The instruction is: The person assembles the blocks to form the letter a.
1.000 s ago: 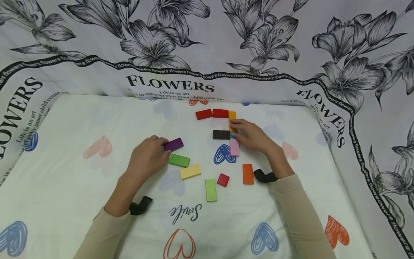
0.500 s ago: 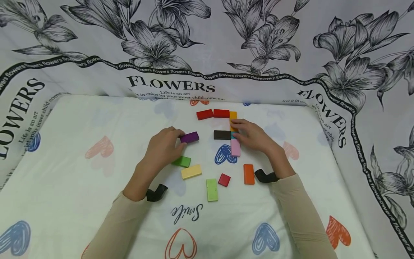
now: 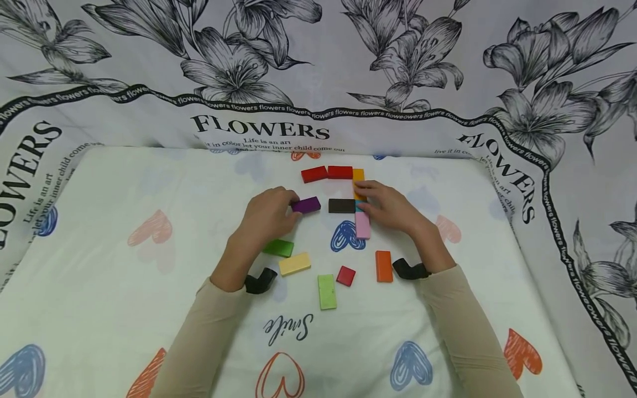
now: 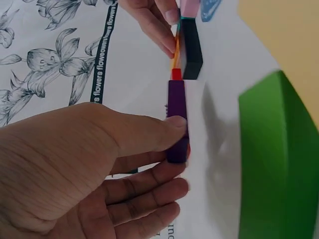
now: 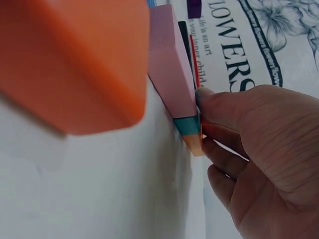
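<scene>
In the head view my left hand holds a purple block between thumb and fingers, left of a black block. The left wrist view shows the thumb laid across the purple block. My right hand touches a column of blocks: fingertips on the yellow-orange block, thumb at the small teal block. A pink block continues this column towards me. Two red blocks lie in a row off its far end. The right hand partly covers the yellow-orange and teal blocks.
Nearer me lie a green block, a yellow block, a light green block, a small red block and an orange block. A white cloth printed with hearts covers the surface. Flower-printed fabric stands behind.
My left hand has carried the purple block to the right and away from me, closer to the black block. The right hand has stayed at the column.
</scene>
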